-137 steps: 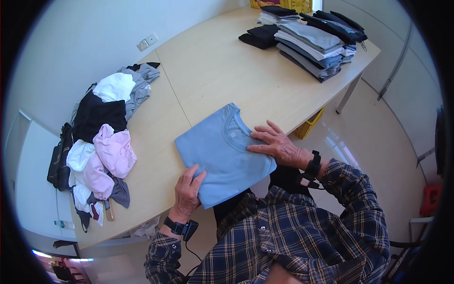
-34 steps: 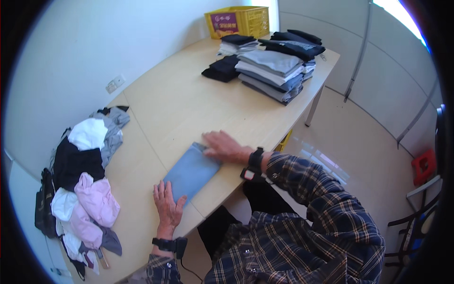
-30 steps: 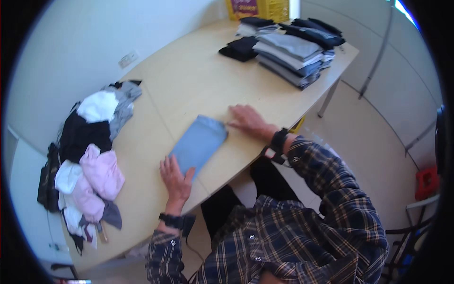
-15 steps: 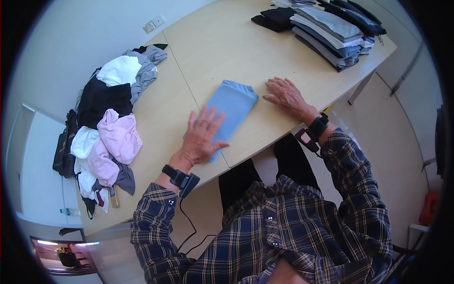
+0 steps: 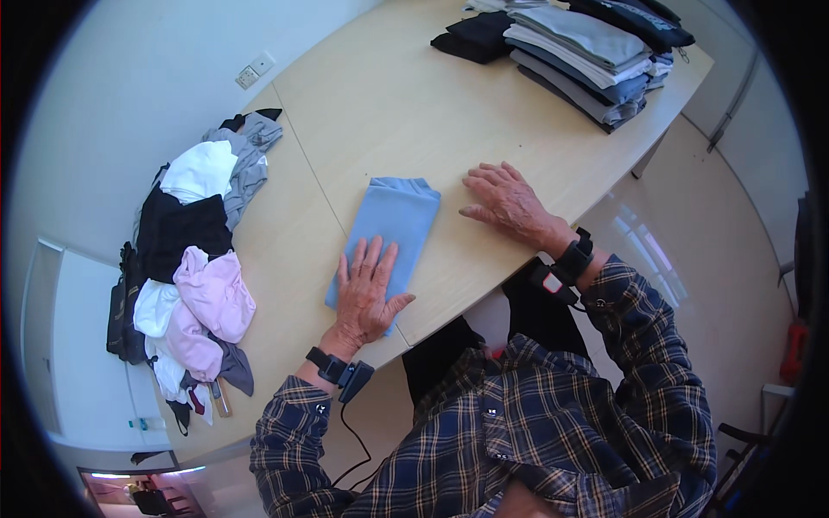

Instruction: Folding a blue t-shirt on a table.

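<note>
A light blue garment (image 5: 395, 216), folded into a narrow rectangle, lies on the pale wooden table (image 5: 285, 285) in front of me. My left hand (image 5: 367, 292) rests flat on its near part, fingers stretched out and covering some of the cloth. To the right of the garment, apart from it, my right hand (image 5: 508, 204) lies palm down on the table with its fingers spread and nothing in it. Each wrist wears a black strap with a small device.
Crumpled clothes lie at the left: a white piece (image 5: 199, 171), a black one (image 5: 186, 231) and a pink one (image 5: 216, 293). A black bag (image 5: 127, 302) stands beside them. Folded clothes form a stack (image 5: 583, 56) at the far right, next to a black folded garment (image 5: 475, 36).
The view has shifted, so the table and clothes appear lower and further left. My left hand has come down flat on the blue garment; my right hand stays open beside it.
</note>
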Tool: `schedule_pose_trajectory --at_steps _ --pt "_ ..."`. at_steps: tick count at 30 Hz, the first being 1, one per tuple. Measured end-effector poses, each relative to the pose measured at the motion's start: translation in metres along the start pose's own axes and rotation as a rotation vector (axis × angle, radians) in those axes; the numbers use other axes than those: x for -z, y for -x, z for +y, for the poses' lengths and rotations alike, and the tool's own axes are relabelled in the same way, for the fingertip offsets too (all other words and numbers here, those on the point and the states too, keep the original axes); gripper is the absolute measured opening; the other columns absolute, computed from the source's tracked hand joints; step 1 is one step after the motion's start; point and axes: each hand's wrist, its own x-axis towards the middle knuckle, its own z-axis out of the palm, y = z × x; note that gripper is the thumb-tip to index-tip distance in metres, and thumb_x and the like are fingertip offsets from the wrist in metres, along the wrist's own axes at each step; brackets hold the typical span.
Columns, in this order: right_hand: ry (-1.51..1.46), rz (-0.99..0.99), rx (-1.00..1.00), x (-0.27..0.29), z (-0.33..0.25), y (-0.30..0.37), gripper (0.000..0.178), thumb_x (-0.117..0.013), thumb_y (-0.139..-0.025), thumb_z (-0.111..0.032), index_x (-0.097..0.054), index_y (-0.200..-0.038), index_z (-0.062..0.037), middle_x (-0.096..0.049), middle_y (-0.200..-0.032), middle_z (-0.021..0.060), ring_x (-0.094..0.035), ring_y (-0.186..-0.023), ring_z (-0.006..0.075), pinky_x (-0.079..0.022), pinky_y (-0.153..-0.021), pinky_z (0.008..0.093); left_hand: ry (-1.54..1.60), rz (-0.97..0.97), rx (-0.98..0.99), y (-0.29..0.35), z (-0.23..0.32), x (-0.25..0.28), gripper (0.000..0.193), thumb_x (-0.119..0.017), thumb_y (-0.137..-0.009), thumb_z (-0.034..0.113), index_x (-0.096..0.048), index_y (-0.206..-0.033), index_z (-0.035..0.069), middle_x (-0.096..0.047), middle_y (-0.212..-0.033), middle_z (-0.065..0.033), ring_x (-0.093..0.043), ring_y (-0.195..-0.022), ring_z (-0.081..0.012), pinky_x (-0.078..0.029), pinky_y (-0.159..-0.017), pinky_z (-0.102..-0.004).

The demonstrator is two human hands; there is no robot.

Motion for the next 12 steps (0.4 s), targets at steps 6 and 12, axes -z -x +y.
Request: schedule_pose_trajectory --at_steps 6,12 --pt "0.015 0.006 -0.003 0.001 -0.001 -0.001 0.054 -0.051 -0.094 -0.047 -0.053 -0.126 -0.0021 -0.05 -0.134 0.0176 -0.04 -0.132 0.0317 -0.022 -0.114 0.0476 0.007 0.073 0.333 -0.007 0.018 -0.013 0.077 -0.047 -0.091 0.057 -0.03 -0.148 0.008 -0.027 -0.153 -0.0177 -0.021 -0.143 -0.0382 -0.009 -0.113 -0.0572" --pt "-0.012 -0.018 -0.009 0.004 0.002 -0.002 0.053 -0.052 -0.094 -0.046 -0.054 -0.124 -0.0017 -0.052 -0.131 0.0173 -0.042 -0.13 0.0311 -0.023 -0.114 0.048 0.154 0.007 0.628 -0.02 0.011 -0.012 0.086 -0.052 -0.088 0.061 -0.027 -0.149 0.006 -0.027 -0.154 -0.0176 -0.016 -0.144 -0.0386 -0.007 -0.113 -0.0601"
